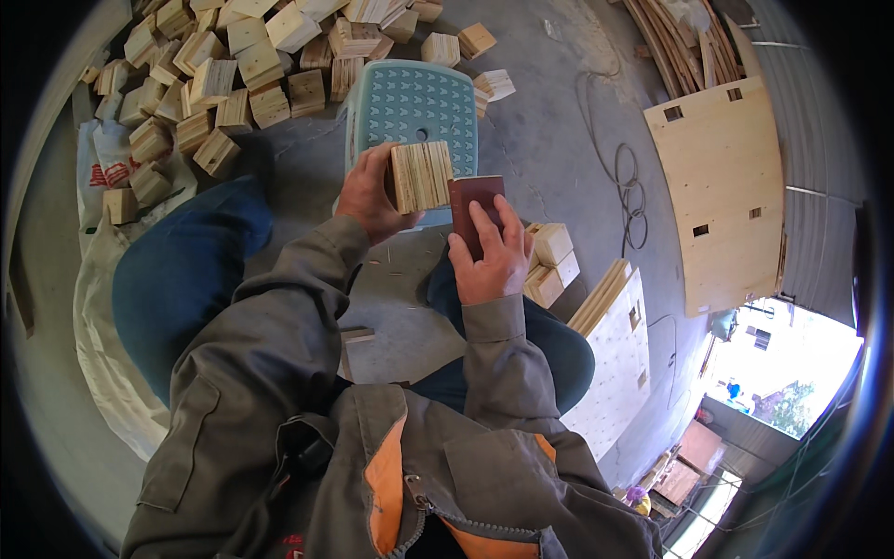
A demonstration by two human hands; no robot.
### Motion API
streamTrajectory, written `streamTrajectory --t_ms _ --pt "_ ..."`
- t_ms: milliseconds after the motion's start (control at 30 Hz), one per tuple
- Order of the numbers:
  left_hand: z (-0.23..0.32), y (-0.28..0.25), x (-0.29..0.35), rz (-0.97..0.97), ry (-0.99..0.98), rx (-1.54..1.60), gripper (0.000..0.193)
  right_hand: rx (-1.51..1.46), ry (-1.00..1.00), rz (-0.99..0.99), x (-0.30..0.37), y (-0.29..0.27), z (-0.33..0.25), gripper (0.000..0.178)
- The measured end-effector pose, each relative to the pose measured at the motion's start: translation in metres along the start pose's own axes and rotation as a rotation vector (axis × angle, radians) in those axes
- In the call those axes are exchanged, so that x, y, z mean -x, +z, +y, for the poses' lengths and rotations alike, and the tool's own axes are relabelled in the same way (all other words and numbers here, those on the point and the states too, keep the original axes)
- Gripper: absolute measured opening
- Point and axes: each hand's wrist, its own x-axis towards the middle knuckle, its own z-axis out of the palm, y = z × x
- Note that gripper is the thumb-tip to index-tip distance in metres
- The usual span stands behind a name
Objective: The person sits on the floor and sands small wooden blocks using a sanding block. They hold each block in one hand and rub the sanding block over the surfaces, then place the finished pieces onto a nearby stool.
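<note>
My left hand (371, 194) is closed round a plywood block (421, 177), its layered edges facing up. The block is held over the near part of a light blue plastic step stool (453, 102). In my right hand (494, 256) is a flat, dark reddish-brown rectangular block (467, 216), like a sanding block, with fingers pressed across its face. Its upper left edge meets or nearly meets the plywood block's right side; I cannot tell if they touch.
A large heap of plywood blocks (256, 65) lies at the far left, partly beside a white woven sack (102, 252). Several blocks (551, 247) sit near my right knee, by stacked plywood panels (619, 345). A cable (633, 200) coils on the floor; a big panel (722, 177) stands right.
</note>
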Motion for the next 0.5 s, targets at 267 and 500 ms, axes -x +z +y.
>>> streamTrajectory --t_ms 267,500 --pt "0.0 0.004 0.001 0.067 0.052 0.003 0.102 0.062 -0.082 0.055 -0.048 0.027 0.003 0.05" --pt "0.001 0.0 0.001 0.034 0.025 0.013 0.104 -0.119 -0.017 -0.101 -0.153 0.062 0.009 0.053"
